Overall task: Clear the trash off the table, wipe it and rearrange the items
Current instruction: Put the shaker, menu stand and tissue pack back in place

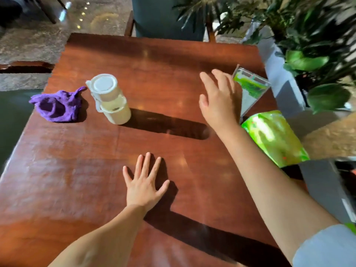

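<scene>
My left hand [143, 186] lies flat on the wooden table [77, 170], fingers spread, holding nothing. Over the table's right side my right hand [219, 99] hovers open, its fingers just left of a clear-and-green upright stand [250, 87] near the right edge. A crumpled purple cloth [56, 106] rests at the far left. Beside it stands a white lidded container [109, 98]. A green shiny bag [273, 137] sits at the right edge, partly behind my right forearm.
Leafy plants [312, 45] crowd the far right beside a white ledge [285, 89]. A dark chair back [167, 16] stands at the table's far end. A second table's edge [25, 67] shows at the left.
</scene>
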